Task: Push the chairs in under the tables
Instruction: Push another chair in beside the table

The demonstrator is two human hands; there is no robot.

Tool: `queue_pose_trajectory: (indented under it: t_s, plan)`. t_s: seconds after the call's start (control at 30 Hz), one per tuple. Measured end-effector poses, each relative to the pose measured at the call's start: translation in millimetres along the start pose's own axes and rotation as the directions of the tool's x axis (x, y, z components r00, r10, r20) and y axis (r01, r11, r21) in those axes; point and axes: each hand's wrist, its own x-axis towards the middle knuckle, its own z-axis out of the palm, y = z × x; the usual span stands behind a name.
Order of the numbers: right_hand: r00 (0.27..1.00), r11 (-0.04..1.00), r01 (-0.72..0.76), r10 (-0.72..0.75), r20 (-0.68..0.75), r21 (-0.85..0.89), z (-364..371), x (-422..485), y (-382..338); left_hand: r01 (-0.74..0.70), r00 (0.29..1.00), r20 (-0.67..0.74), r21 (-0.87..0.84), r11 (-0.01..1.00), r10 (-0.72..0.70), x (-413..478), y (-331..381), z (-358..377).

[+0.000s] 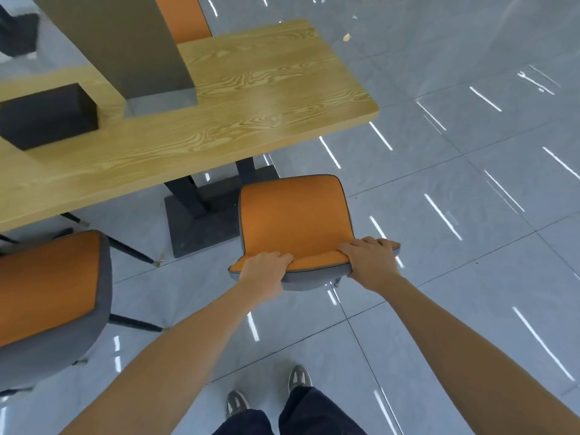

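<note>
An orange chair with grey backing (295, 218) stands on the floor just in front of the wooden table (219, 114), its seat clear of the table's near edge. Both hands grip the top of its backrest: my left hand (263, 271) at the left end, my right hand (370, 259) at the right end. A second orange and grey chair (50, 287) sits at the lower left, partly under the table. The back of a third orange chair (185, 20) shows beyond the table's far side.
The table rests on a black pedestal base (201, 221). On the tabletop stand a dark box (47, 116) and a tall grey-brown divider (131, 48). Glossy grey floor tiles (470, 183) stretch to the right. My feet (266, 394) are directly behind the chair.
</note>
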Motion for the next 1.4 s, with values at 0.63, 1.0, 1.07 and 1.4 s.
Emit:
queue_pose_trajectory:
  t_s: [0.63, 1.0, 1.07, 1.4]
  plan:
    - [0.977, 0.973, 0.214, -0.213, -0.02, 0.081, 32.1, -35.4, -178.7, 0.006, 0.994, -0.106, 0.017, 1.0, -0.004, -126.9, -141.9, 38.9]
    - [0.908, 0.908, 0.419, -0.419, 0.014, 0.011, 16.8, 2.5, -213.9, 0.236, 0.954, -0.152, -0.157, 0.959, -0.259, -159.5, -164.8, 55.4]
    - [0.902, 0.902, 0.431, -0.43, 0.03, -0.022, 11.2, 12.0, -211.8, 0.258, 0.947, -0.155, -0.162, 0.953, -0.283, -156.2, -161.9, 52.3]
    - [0.901, 0.894, 0.434, -0.427, 0.075, -0.113, -8.1, 30.9, -195.9, 0.269, 0.937, -0.178, -0.188, 0.945, -0.302, -140.1, -149.1, 42.1]
